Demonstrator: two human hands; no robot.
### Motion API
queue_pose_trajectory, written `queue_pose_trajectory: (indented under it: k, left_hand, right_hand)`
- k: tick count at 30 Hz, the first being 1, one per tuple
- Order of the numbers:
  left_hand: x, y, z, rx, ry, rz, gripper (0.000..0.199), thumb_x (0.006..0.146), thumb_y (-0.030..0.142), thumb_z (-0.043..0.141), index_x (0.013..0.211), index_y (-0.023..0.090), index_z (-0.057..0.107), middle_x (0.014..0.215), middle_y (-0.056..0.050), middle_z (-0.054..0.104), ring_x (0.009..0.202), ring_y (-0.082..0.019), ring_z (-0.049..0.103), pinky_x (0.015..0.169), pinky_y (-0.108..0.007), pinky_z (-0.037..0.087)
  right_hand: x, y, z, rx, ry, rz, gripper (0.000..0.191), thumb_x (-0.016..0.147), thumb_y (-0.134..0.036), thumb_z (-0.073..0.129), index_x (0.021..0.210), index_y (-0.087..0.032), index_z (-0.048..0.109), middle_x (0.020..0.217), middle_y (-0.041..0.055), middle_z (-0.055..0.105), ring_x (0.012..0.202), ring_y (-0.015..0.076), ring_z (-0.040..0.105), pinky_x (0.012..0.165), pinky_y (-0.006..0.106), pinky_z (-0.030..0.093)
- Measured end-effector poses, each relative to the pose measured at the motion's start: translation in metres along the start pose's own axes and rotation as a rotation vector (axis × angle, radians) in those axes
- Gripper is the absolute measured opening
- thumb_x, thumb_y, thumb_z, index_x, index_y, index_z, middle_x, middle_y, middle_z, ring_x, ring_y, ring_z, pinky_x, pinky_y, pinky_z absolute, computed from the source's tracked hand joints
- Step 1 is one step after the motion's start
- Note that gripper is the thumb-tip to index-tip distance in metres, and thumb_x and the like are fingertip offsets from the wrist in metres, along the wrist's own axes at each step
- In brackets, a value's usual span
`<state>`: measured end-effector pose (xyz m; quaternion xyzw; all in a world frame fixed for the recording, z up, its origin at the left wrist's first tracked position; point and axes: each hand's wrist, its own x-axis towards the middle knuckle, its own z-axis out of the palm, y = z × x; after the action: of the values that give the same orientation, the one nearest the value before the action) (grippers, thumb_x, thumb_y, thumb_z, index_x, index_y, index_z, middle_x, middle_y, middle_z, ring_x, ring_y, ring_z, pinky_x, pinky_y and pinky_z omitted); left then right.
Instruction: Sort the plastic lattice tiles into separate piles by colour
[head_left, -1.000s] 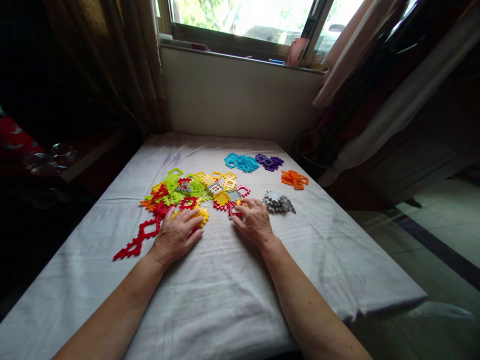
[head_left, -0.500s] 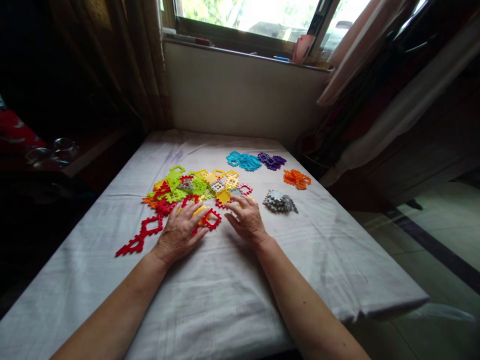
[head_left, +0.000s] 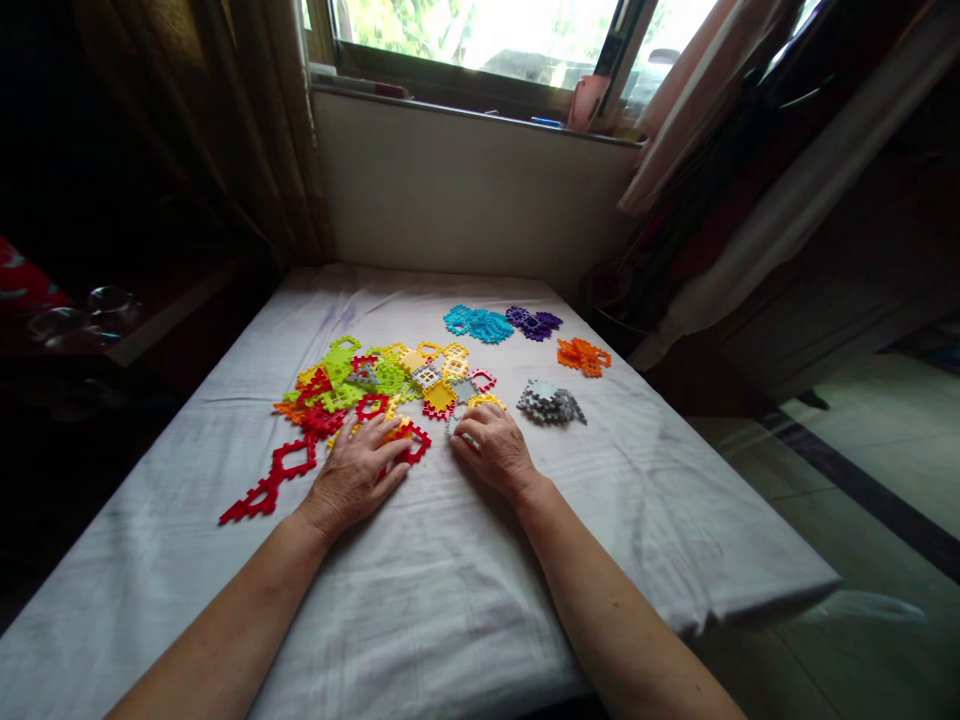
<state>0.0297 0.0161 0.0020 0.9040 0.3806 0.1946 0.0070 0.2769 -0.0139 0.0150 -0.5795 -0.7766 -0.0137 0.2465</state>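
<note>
A mixed heap of plastic interlocking building pieces [head_left: 390,378], toothed at the edges, spreads over the cloth in green, yellow, red and some grey. My left hand [head_left: 358,465] lies flat with its fingers apart over red and yellow pieces at the near side. Out from under its fingertips shows a red piece [head_left: 420,442]. At the heap's right edge, the fingers of my right hand [head_left: 493,445] are curled in on a pale grey piece [head_left: 452,425], mostly hidden by them. A yellow piece [head_left: 487,399] lies just beyond that hand.
Sorted piles lie farther right: blue pieces [head_left: 480,324], purple pieces [head_left: 534,323], orange pieces [head_left: 583,357] and grey pieces [head_left: 551,402]. Linked red pieces [head_left: 259,498] trail off to the left. A pale cloth [head_left: 420,610] covers the table, which stands before a windowed wall.
My right hand has drawn its spread fingers in and closed them on the pale grey piece. My left hand stays on the pieces. The whole view has shifted slightly.
</note>
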Motion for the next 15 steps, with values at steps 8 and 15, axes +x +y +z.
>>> queue_pose_trajectory:
  k: [8,15]
  left_hand:
    - [-0.001,-0.001,0.001,-0.031,-0.013,-0.015,0.035,0.094,0.042,0.048,0.12,0.032,0.069,0.14,-0.008,0.061,0.133,-0.031,0.051,0.115,-0.062,0.026]
    - [-0.002,-0.002,0.003,-0.035,-0.008,-0.025,0.035,0.094,0.043,0.048,0.118,0.031,0.069,0.14,-0.008,0.06,0.134,-0.032,0.05,0.115,-0.061,0.028]
  right_hand:
    - [-0.003,0.037,-0.011,0.17,0.289,0.27,0.032,0.097,-0.035,0.043,0.092,-0.022,0.071,0.092,0.0076,0.072,0.088,0.0205,0.063,0.083,0.031,0.049]
    - [-0.029,0.106,-0.034,0.0,0.442,0.713,0.032,0.088,-0.04,0.049,0.09,-0.021,0.074,0.086,0.0082,0.073,0.08,0.0221,0.063,0.072,0.03,0.046]
